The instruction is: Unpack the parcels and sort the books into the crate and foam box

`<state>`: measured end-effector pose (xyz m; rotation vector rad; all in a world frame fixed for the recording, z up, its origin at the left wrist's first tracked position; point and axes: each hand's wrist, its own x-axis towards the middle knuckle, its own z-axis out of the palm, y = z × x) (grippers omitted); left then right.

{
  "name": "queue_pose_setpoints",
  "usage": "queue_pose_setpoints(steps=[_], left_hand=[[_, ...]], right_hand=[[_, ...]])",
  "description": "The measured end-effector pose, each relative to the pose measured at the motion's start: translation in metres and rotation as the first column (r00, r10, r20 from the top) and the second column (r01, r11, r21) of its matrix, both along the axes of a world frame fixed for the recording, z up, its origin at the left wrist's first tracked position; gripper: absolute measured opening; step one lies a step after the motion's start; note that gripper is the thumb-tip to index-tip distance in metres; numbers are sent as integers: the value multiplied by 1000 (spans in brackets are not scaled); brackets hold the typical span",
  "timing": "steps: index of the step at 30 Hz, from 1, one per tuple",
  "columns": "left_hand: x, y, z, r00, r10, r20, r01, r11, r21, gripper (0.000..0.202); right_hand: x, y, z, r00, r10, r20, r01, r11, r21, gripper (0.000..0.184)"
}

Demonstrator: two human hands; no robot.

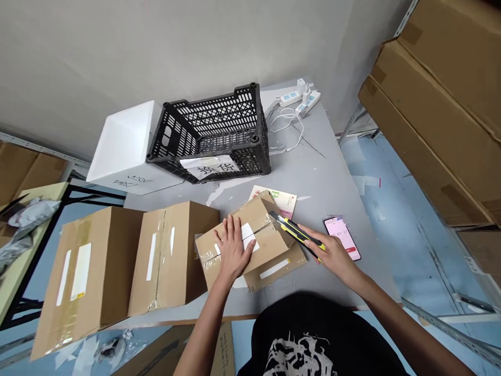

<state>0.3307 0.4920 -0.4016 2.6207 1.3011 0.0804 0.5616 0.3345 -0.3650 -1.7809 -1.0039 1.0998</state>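
A small taped cardboard box sits tilted in front of me, with a slit seam along its top and a white label. My left hand lies flat on this box, fingers spread over the label's left side. In my right hand is a yellow and black box cutter, its tip at the right end of the box's taped seam. Beneath the box a flat piece of cardboard sticks out toward me. A printed card shows partly behind the box.
Two larger cardboard boxes stand at the left. Behind are a black plastic crate and a white bin. A phone lies at the right. Power strips with cables sit at the back; stacked cartons rise at the right.
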Motion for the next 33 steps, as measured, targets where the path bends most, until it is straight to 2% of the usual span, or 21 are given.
queue_pose_setpoints(steps=[7, 12, 19, 23, 28, 33], left_hand=[[13, -3, -5, 996, 34, -82, -35, 999, -20, 68], [17, -4, -9, 993, 54, -107, -54, 999, 2, 68], [19, -4, -7, 989, 70, -129, -74, 997, -24, 67], [20, -5, -8, 989, 73, -126, -75, 997, -14, 67], [19, -5, -11, 988, 76, -135, -78, 997, -10, 67], [20, -6, -11, 988, 71, -137, -72, 997, -2, 67]], right_hand=[[3, -10, -5, 1000, -12, 14, 12, 999, -40, 44], [1, -17, -10, 997, -43, -63, 39, 998, -57, 44], [-4, -26, -16, 996, -57, -61, 53, 996, -66, 44], [-6, -34, -19, 999, -44, -21, 42, 997, -67, 45], [-8, -40, -13, 999, -29, 27, 31, 998, -57, 44], [-4, -47, -9, 982, 39, 187, -41, 999, 5, 42]])
